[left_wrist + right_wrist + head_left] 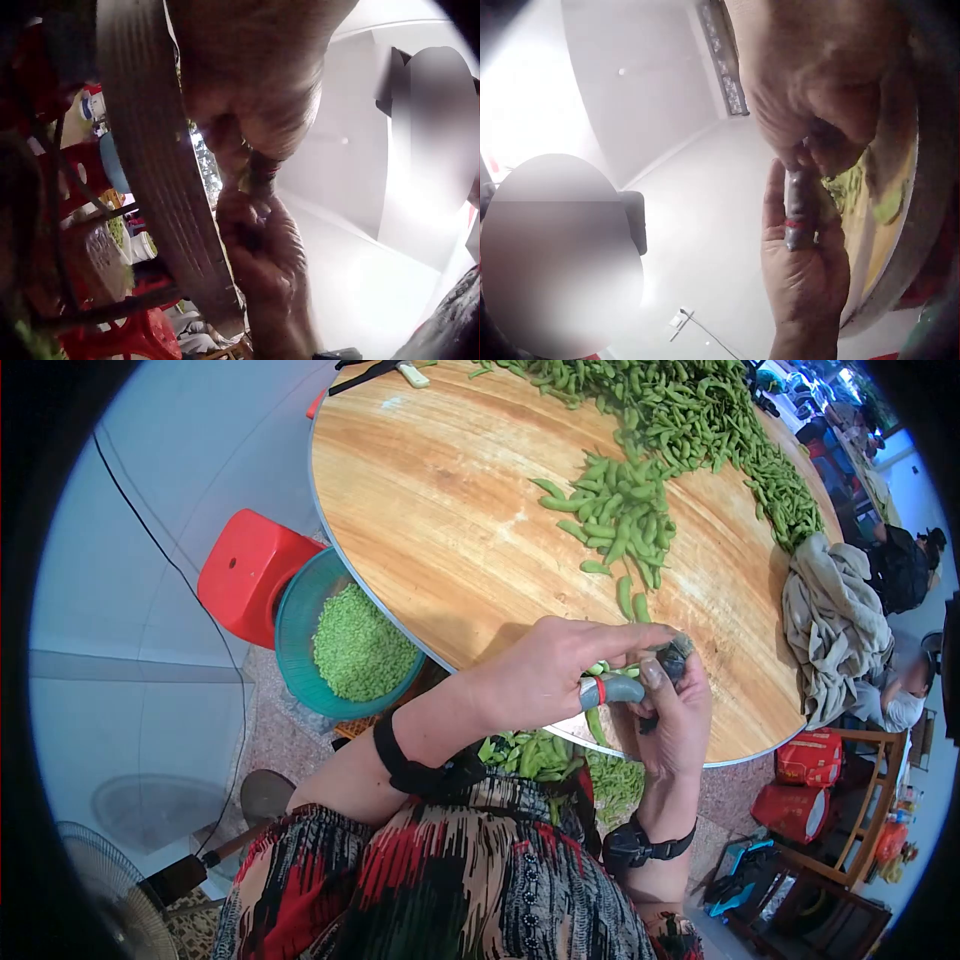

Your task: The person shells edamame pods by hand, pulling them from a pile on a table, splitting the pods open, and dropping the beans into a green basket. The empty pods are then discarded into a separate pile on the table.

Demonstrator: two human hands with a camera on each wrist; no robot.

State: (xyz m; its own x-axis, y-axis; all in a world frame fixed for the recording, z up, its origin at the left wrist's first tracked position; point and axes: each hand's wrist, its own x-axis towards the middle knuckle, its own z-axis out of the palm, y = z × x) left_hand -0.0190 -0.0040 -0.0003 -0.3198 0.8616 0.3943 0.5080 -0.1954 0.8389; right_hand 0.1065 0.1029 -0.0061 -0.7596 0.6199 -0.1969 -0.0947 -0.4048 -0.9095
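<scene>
Both hands meet over the near edge of the round wooden table (450, 510). The left hand (540, 665) reaches in from the left, its index finger stretched to the right hand's fingertips. Its thumb wears a grey cover with a red band (793, 224). The right hand (682, 710) has its fingers bent toward its thumb, and dark covers (675, 655) show at its fingertips. The fingers overlap, and I cannot tell what is pinched between them. Pale green beans (600, 668) show between the left thumb and index finger. Green pods (625, 595) lie just beyond the hands.
A large heap of pods (690, 420) covers the table's far side, with a crumpled cloth (835, 615) at right. Left of the table, a teal basket (290, 630) of shelled beans stands by a red stool (255, 565). More pods (530, 753) rest at the lap. A fan (105, 895) stands lower left.
</scene>
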